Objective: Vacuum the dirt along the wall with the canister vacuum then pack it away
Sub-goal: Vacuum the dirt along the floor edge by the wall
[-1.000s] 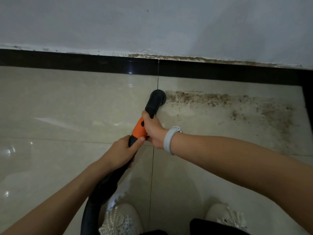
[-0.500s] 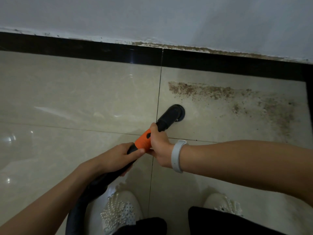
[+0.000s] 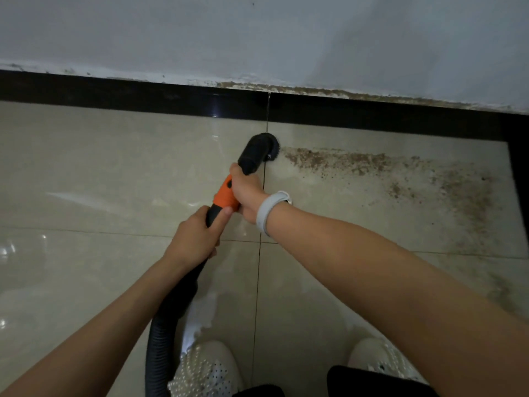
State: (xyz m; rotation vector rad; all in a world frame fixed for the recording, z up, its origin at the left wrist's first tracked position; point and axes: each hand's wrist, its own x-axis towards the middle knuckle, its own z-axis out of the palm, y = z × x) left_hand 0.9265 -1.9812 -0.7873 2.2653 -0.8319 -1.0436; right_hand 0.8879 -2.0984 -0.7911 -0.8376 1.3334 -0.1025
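A black round brush nozzle [image 3: 262, 149] sits on the cream floor tile close to the black skirting [image 3: 372, 113], at the left end of a brown dirt streak [image 3: 337, 161]. My right hand [image 3: 246, 193] grips the orange handle section [image 3: 224, 196] just behind the nozzle. Lower down, my left hand [image 3: 197, 239] grips the black tube. The ribbed black hose [image 3: 160, 339] runs back toward me past my left shoe. The canister itself is out of view.
Scattered brown dirt [image 3: 458, 202] spreads over the right tile toward a dark edge at the far right. A pale wall [image 3: 257, 38] rises above the skirting. My two white shoes [image 3: 206, 371] stand at the bottom of the view.
The nozzle was drawn back from the wall onto the right tile, then pushed forward again to the left end of the dirt streak. Both hands kept their grip.
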